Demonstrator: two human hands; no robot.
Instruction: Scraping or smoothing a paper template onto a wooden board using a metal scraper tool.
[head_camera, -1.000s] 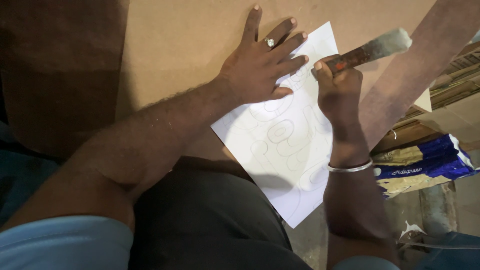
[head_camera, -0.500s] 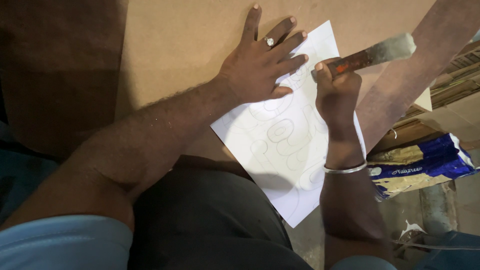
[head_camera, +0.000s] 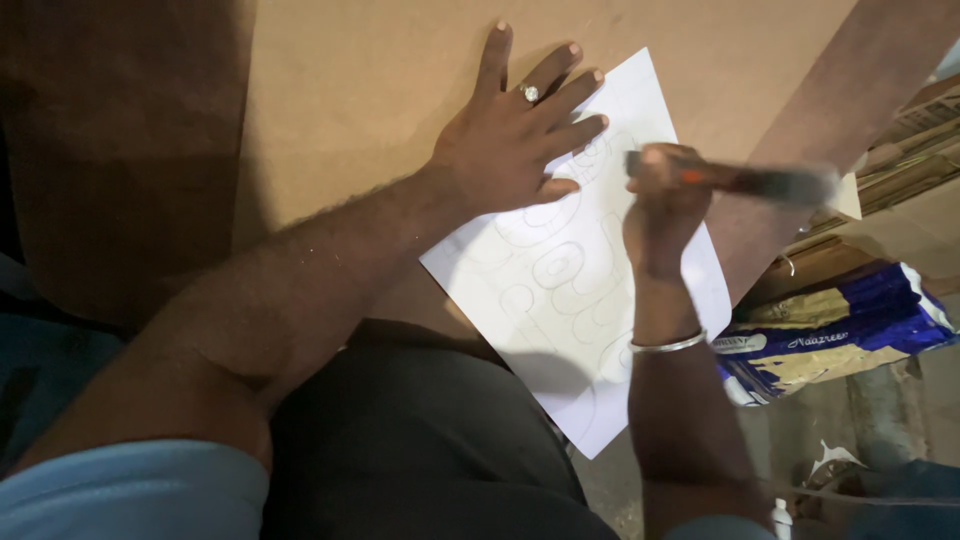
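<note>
A white paper sheet (head_camera: 585, 300) with faint outlined shapes lies on a brown board (head_camera: 360, 90). My left hand (head_camera: 515, 140), with a ring on one finger, rests flat with fingers spread on the sheet's upper left part. My right hand (head_camera: 662, 205), a metal bangle on its wrist, is closed around a long tool (head_camera: 760, 182) with an orange-marked handle. The tool is blurred and lies almost level over the sheet's right edge, its far end pointing right.
A blue and gold printed bag (head_camera: 835, 335) lies to the right of the board. Cardboard pieces (head_camera: 900, 150) are stacked at the upper right. My dark-clothed lap (head_camera: 420, 450) is below the board's near edge.
My right hand has swung the tool from an upward-right tilt down to nearly level, and it now shows motion blur. My left hand has stayed flat on the sheet.
</note>
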